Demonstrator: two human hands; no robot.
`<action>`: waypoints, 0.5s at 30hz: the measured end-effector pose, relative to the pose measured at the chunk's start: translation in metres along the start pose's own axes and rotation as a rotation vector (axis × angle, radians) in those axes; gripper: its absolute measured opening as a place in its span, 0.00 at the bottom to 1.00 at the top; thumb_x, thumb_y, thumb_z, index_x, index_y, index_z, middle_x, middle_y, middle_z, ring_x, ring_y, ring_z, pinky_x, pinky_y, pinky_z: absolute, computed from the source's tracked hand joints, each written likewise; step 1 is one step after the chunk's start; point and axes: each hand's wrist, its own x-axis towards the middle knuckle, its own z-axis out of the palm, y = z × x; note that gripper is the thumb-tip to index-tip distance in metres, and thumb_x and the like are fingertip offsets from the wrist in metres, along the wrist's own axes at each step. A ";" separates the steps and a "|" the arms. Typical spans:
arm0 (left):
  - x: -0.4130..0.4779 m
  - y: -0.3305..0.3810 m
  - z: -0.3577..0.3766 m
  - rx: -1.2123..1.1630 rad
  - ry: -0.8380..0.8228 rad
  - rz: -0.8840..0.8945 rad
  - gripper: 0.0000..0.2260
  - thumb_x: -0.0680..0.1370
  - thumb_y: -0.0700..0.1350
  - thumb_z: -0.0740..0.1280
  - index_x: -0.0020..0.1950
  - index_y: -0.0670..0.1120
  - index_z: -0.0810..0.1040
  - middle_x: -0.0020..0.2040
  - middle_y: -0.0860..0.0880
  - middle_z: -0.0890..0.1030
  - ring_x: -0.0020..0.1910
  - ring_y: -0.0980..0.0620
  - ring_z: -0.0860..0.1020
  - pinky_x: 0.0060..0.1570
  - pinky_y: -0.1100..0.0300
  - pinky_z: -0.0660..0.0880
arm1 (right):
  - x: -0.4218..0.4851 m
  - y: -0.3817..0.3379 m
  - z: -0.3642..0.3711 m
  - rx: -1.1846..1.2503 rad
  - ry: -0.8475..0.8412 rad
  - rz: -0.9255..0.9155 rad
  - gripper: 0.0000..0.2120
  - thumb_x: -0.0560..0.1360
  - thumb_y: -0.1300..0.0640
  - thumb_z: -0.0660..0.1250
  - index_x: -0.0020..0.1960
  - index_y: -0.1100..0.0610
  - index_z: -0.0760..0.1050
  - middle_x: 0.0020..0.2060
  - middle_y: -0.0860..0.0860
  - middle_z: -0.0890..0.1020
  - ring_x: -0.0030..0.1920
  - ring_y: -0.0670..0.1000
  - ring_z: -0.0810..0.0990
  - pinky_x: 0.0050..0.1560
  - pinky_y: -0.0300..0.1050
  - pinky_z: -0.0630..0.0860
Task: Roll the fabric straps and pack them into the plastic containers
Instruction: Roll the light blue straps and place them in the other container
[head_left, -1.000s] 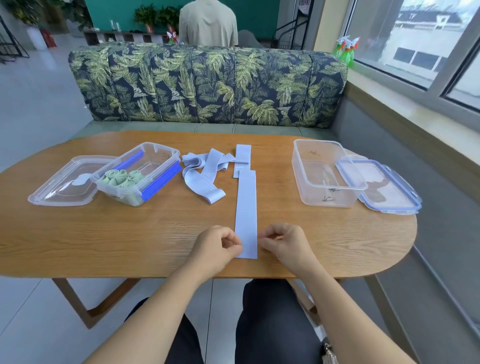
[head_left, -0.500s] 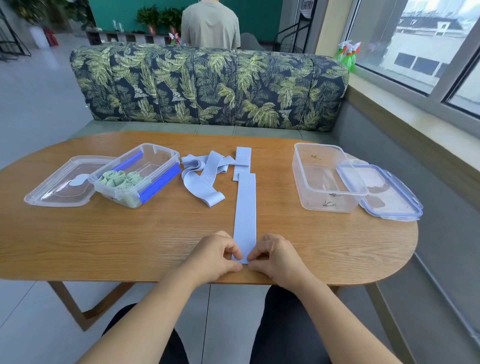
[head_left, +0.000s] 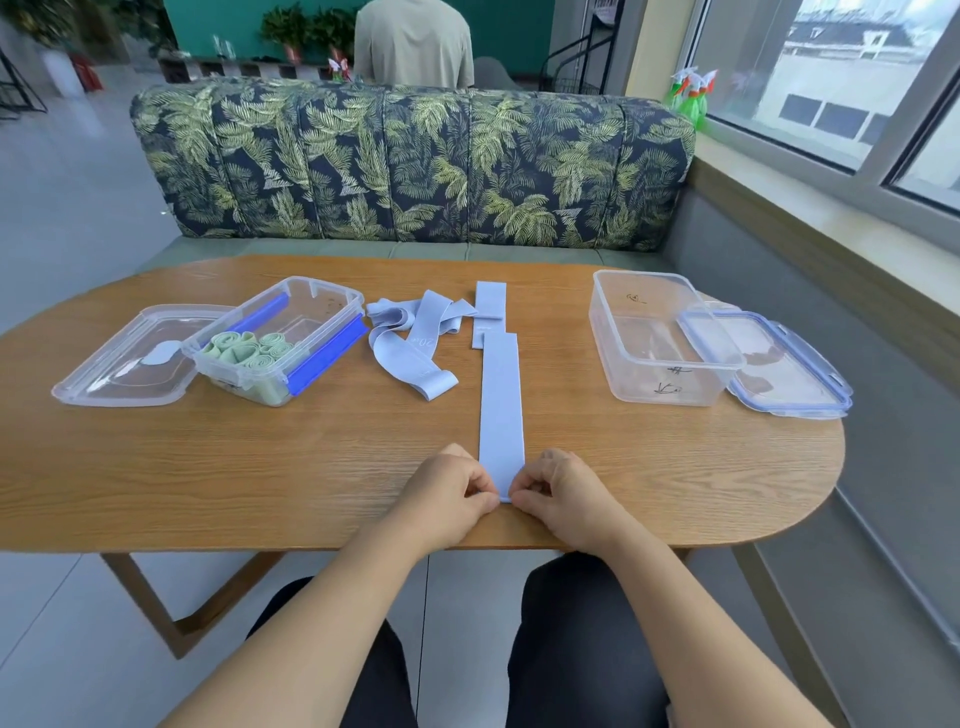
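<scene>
A long light-blue fabric strap (head_left: 500, 405) lies flat on the wooden table (head_left: 260, 467), running away from me. My left hand (head_left: 451, 491) and my right hand (head_left: 563, 493) pinch its near end from either side, fingers curled. More blue straps (head_left: 415, 338) lie in a loose heap further back, and another flat blue strap (head_left: 490, 300) lies beyond the long one. At the left, a clear container with blue clips (head_left: 322, 317) holds several rolled green straps (head_left: 244, 349). A clear container (head_left: 618, 353) at the right holds no straps.
One clear lid (head_left: 119, 364) leans under the left container, and a blue-rimmed lid (head_left: 779, 374) rests against the right one. A palm-print sofa (head_left: 415, 166) stands behind the table, with a person (head_left: 413, 41) beyond it. Windows run along the right wall.
Both hands have closed in from the strap's sides onto its near end and now pinch it. The strap's near end has shifted slightly towards me.
</scene>
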 end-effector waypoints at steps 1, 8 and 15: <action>0.000 0.000 0.000 0.011 -0.003 0.002 0.05 0.76 0.45 0.69 0.40 0.50 0.79 0.51 0.53 0.73 0.49 0.54 0.75 0.54 0.58 0.73 | 0.001 -0.001 0.000 0.000 -0.005 0.006 0.07 0.75 0.58 0.68 0.40 0.49 0.77 0.39 0.41 0.72 0.47 0.44 0.69 0.49 0.39 0.64; -0.004 0.003 -0.001 0.046 0.000 -0.025 0.05 0.77 0.46 0.68 0.43 0.48 0.80 0.51 0.52 0.73 0.47 0.53 0.74 0.51 0.58 0.73 | 0.001 -0.008 -0.004 -0.025 -0.010 0.046 0.08 0.75 0.57 0.68 0.36 0.52 0.75 0.38 0.44 0.76 0.42 0.45 0.74 0.38 0.32 0.67; -0.014 0.010 0.001 0.075 -0.005 -0.053 0.05 0.78 0.48 0.67 0.45 0.48 0.80 0.51 0.52 0.72 0.47 0.54 0.73 0.48 0.63 0.67 | -0.005 -0.012 -0.013 -0.047 -0.124 0.122 0.12 0.75 0.56 0.68 0.33 0.49 0.74 0.37 0.48 0.79 0.38 0.46 0.74 0.39 0.39 0.70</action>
